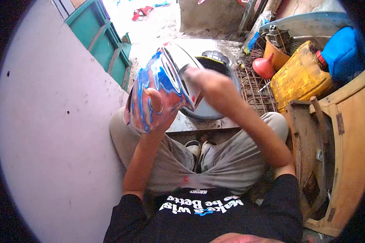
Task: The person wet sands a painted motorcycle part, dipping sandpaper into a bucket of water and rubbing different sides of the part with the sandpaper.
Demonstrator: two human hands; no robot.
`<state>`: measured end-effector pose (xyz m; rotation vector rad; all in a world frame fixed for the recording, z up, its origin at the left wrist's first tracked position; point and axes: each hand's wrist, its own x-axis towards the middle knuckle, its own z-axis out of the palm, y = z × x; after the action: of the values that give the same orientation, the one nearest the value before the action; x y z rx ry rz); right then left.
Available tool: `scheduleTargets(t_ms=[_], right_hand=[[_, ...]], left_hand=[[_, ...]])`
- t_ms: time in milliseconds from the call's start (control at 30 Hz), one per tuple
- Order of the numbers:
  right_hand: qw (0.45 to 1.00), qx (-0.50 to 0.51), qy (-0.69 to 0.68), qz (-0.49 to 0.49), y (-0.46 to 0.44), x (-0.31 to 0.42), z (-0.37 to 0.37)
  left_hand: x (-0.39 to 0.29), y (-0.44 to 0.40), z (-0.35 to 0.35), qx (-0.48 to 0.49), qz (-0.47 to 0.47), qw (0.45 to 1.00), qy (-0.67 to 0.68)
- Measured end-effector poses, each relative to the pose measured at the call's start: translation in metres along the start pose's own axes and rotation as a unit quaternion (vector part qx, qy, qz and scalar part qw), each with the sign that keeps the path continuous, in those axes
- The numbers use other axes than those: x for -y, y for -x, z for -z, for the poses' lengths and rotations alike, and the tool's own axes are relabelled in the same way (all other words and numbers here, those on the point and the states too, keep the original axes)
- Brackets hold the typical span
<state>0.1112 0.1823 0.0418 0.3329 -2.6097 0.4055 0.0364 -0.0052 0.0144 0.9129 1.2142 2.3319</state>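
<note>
Blue, white and worn reddish patches cover the curved shell [166, 83], which I hold up over my lap, just on the near side of the dark basin [202, 118]. In this head view, my left hand [154, 100] grips it from underneath, the thumb showing at a round opening in its side. My right hand [209, 83] is at the white far side, fingers curled; I judge that I am rubbing or wiping that face. Another stroke calls for a firm left grip and light, even pressure along the curve. Blur hides my right fingertips, so I cannot tell whether they pinch a cloth or pad, or nothing. My left fingers are out of sight behind the shell, and the shell covers part of the basin.
</note>
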Motion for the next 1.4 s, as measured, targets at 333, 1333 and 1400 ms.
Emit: scheduleTargets(t_ms=[333, 1333, 1400], right_hand=[[0.994, 0.010, -0.021, -0.103, -0.009, 0.001, 0.009], [0.844, 0.358, 0.047, -0.396, 0.090, -0.174, -0.216], [0.841, 0.426, 0.030, -0.332, 0.106, -0.202, -0.276]], left_hand=[[0.002, 0.005, -0.002, 0.010, -0.003, 1.000, 0.002], [0.053, 0.017, 0.068, -0.141, -0.091, 0.944, -0.285], [0.057, 0.017, 0.072, -0.153, -0.100, 0.935, -0.304]])
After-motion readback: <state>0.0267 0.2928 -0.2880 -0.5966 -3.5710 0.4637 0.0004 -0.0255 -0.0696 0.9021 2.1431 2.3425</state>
